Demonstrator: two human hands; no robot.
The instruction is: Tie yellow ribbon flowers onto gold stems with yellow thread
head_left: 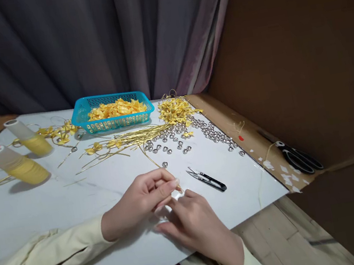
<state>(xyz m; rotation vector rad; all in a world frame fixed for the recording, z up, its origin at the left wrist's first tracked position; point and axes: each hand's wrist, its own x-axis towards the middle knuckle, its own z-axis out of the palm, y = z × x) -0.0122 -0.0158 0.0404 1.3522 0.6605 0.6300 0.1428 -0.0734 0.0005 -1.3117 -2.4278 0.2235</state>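
Note:
Over the near part of the white table, my left hand [151, 193] is closed, thumb and forefinger pinching a thin gold cord [150, 158] that runs back toward a bundle of cords. A short gold bit shows at its fingertips. My right hand [196, 219] meets it just below and to the right, its fingers curled in with the thumb underneath. What those fingers grip is hidden. Black-handled thread snips [208, 180] lie beside the hands to the right. Behind are scattered silver beads [172, 135] and a pile of yellow bows [175, 111] with gold cords [137, 135].
A blue basket [114, 125] of yellow ribbon pieces stands at the back. Two yellow thread spools [27, 169] are at the left. Black scissors [297, 160] and white scraps lie on the cardboard [229, 119] to the right. A grey curtain [81, 44] hangs behind.

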